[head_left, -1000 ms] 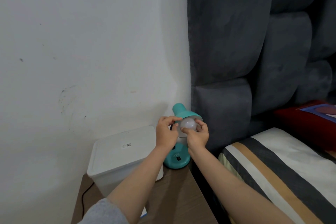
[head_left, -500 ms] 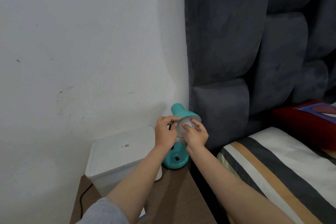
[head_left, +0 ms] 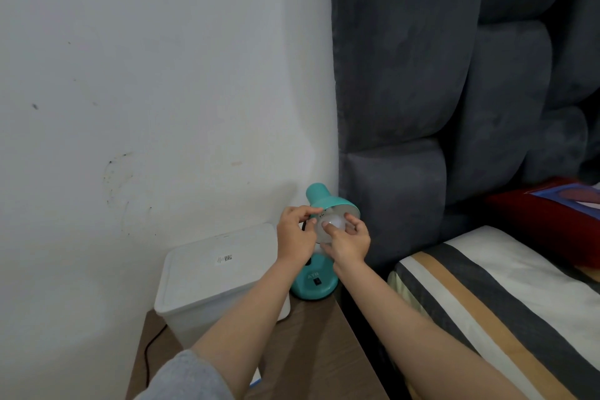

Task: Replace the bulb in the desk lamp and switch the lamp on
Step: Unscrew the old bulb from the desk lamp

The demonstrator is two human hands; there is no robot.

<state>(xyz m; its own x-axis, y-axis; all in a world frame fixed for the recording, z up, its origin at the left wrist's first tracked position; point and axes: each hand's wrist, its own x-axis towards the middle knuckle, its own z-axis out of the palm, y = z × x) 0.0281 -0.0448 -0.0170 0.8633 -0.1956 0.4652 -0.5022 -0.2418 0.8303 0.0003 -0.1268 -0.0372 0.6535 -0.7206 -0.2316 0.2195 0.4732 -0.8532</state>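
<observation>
A small teal desk lamp (head_left: 319,196) stands on a wooden bedside table (head_left: 311,344), its round base (head_left: 311,284) carrying a black switch. The shade tilts toward me, and a white bulb (head_left: 334,223) sits inside it. My left hand (head_left: 297,235) pinches the shade's left rim. My right hand (head_left: 349,242) has its fingertips closed around the bulb from the front. The bulb's base is hidden inside the shade, and the bulb is unlit.
A white lidded plastic box (head_left: 220,276) sits left of the lamp, against the white wall (head_left: 162,75). A dark cable (head_left: 151,351) trails over the table's left edge. A padded grey headboard (head_left: 438,91) and a striped bed (head_left: 503,308) lie to the right.
My right hand has turned on the bulb: its fingers shifted round it and the bulb sits deeper in the shade. The left hand stays on the rim.
</observation>
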